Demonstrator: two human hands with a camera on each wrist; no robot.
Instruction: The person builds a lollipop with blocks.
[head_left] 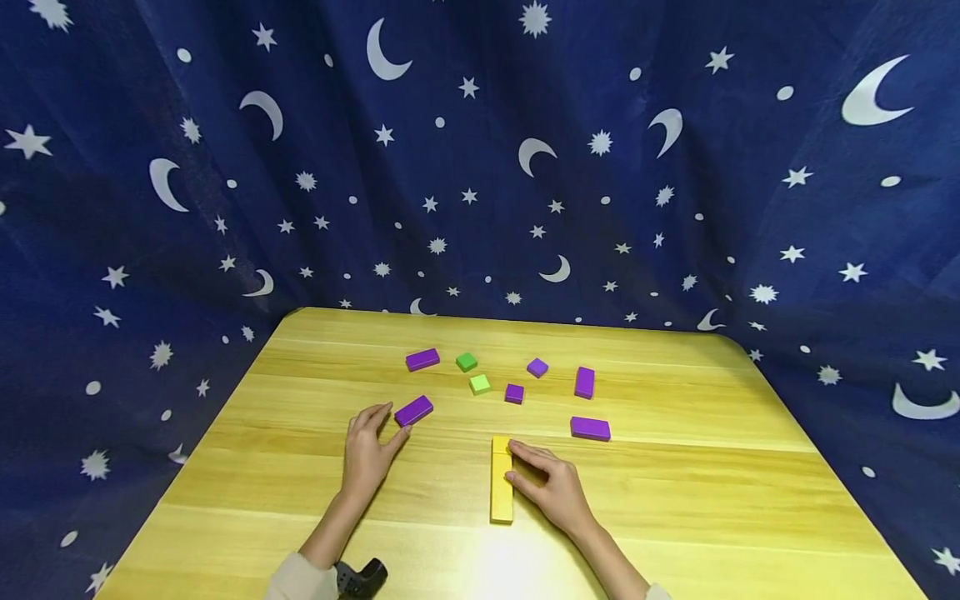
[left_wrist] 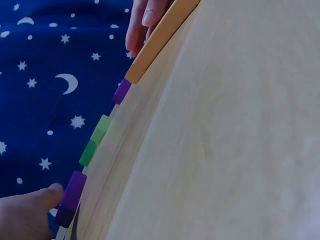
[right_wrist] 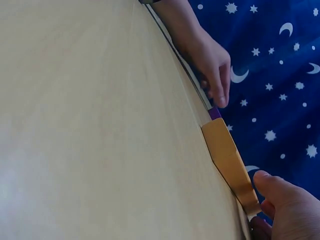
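My left hand (head_left: 366,454) is beside a purple rectangular block (head_left: 414,411), index finger and thumb spread around its left end. Whether the fingertips touch it is hard to make out. In the left wrist view, the thumb lies near that purple block (left_wrist: 71,199). My right hand (head_left: 553,492) has its index finger and thumb apart along the right side of a yellow strip of blocks (head_left: 502,492), touching it. A seam near the far end divides the strip. In the right wrist view, the thumb lies close to the yellow strip (right_wrist: 227,157).
Farther back lie a purple block (head_left: 422,360), a green block (head_left: 467,362), a light green block (head_left: 480,384) and two small purple blocks (head_left: 514,393). At the right are two longer purple blocks (head_left: 590,428). A starry curtain (head_left: 480,167) hangs behind the wooden table (head_left: 712,467).
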